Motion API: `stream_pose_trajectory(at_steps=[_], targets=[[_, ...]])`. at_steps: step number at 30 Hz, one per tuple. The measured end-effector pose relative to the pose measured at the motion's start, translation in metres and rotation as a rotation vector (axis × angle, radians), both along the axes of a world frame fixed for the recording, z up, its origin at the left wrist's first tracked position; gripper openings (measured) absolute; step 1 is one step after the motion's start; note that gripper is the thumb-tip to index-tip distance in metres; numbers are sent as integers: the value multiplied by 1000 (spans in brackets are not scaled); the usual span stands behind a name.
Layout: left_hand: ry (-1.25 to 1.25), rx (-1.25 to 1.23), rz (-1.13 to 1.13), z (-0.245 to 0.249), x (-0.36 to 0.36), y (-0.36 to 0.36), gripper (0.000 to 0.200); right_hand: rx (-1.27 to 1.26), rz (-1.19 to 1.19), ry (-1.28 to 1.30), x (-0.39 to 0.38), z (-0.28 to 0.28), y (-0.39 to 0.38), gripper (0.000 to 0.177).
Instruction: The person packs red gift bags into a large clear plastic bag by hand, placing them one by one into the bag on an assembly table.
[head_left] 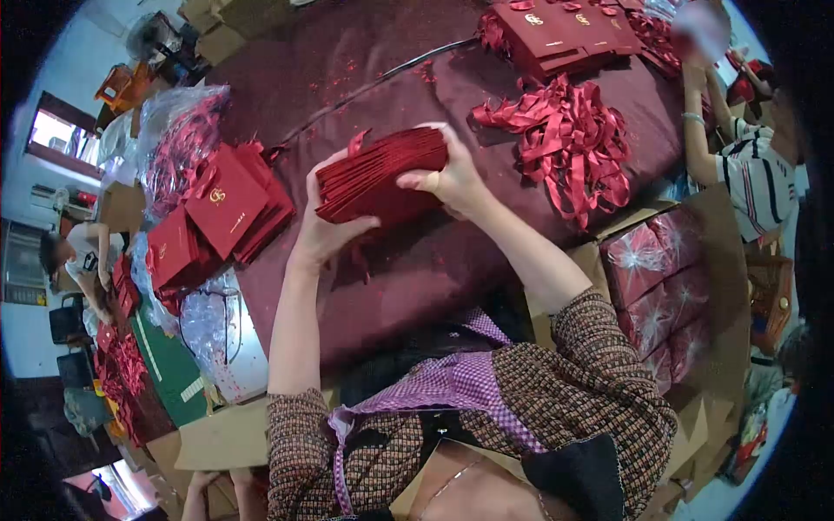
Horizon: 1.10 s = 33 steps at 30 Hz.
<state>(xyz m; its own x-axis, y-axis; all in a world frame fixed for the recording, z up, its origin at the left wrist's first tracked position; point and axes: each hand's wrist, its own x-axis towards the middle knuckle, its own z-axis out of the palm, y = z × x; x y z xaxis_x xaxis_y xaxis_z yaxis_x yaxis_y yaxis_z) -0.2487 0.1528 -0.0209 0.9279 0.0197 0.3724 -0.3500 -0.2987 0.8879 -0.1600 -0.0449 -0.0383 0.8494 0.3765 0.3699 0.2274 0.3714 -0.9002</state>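
Red bag stack above table, gripped between left hand and right hand, thumbs across near face, likely keeping edges even; ribbon pile well apart, probably avoiding tangles.

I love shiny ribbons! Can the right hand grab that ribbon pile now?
Probably not yet: the right hand is busy helping hold the red stack. But the ribbon pile lies nearby, with only tablecloth between.
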Motion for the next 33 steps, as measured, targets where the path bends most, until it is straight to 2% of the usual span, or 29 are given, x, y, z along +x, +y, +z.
stream_pose_trajectory(at_steps=[1, 2, 3, 4, 5, 7, 8, 9, 11, 12, 14, 15, 17, 18, 19, 20, 21, 22, 24, 25, 28, 30, 31, 32, 33], targets=[[-8, 102, 53, 1, 2, 1, 89, -34, -29, -57, 1, -2, 2, 64], [73, 29, 114, 1, 1, -4, 84, -71, -66, -120, 3, -2, 2, 62], [73, 112, 169, -1, 3, -4, 81, 38, -11, -10, 0, 3, 4, 59], [68, 192, 224, -6, 6, 0, 78, 54, -8, -61, 5, -6, 8, 59], [73, 106, 178, -7, 8, 0, 72, 13, 24, 14, 3, 2, 3, 59], [-9, 114, 184, -5, 6, -2, 65, -75, 88, -19, 9, 3, -4, 62], [0, 43, 176, -9, 7, 1, 60, -107, 145, -27, 9, 13, -10, 64], [-10, 45, 166, -5, 5, -1, 60, -205, 250, -3, 15, 23, -19, 83], [74, -122, 144, 7, 2, -5, 57, -360, 283, -213, 32, 39, -38, 105], [32, -113, 120, 14, -2, -10, 56, -433, 313, -298, 36, 56, -44, 119], [96, -57, 85, 38, -16, -26, 55, -636, 277, -416, 18, 111, -60, 118], [166, 0, 57, 51, -24, -34, 54, -745, 258, -569, 7, 134, -64, 115], [168, -3, -7, 64, -33, -41, 53, -1171, 383, -685, -17, 161, -59, 112], [156, 68, -40, 64, -35, -39, 53, -1184, 392, -733, -24, 147, -60, 107], [144, 137, -74, 63, -38, -38, 52, -1164, 434, -712, -33, 147, -63, 104], [206, 90, -67, 65, -42, -40, 55, -1143, 478, -688, -40, 148, -66, 101], [207, 87, -68, 67, -44, -39, 55, -1111, 501, -652, -43, 149, -67, 90], [214, 67, -120, 69, -45, -37, 57, -1116, 503, -651, -47, 147, -67, 90], [277, -18, -206, 69, -46, -32, 61, -1105, 511, -395, -54, 141, -64, 79], [279, -17, -209, 71, -43, -29, 61, -1037, 496, -385, -53, 134, -62, 69], [442, -173, -398, 76, -33, -23, 63, -1029, 408, -315, -54, 124, -49, 61], [570, -91, -453, 74, -15, -4, 62, -896, 408, -226, -41, 113, -43, 54], [552, -93, -436, 86, -8, -6, 59, -979, 424, -161, -34, 118, -39, 54], [458, 3, -322, 98, -4, -6, 57, -980, 441, -78, -22, 119, -33, 51], [99, 398, -19, 92, 9, 9, 55, -843, 479, 109, -9, 112, -29, 46]])
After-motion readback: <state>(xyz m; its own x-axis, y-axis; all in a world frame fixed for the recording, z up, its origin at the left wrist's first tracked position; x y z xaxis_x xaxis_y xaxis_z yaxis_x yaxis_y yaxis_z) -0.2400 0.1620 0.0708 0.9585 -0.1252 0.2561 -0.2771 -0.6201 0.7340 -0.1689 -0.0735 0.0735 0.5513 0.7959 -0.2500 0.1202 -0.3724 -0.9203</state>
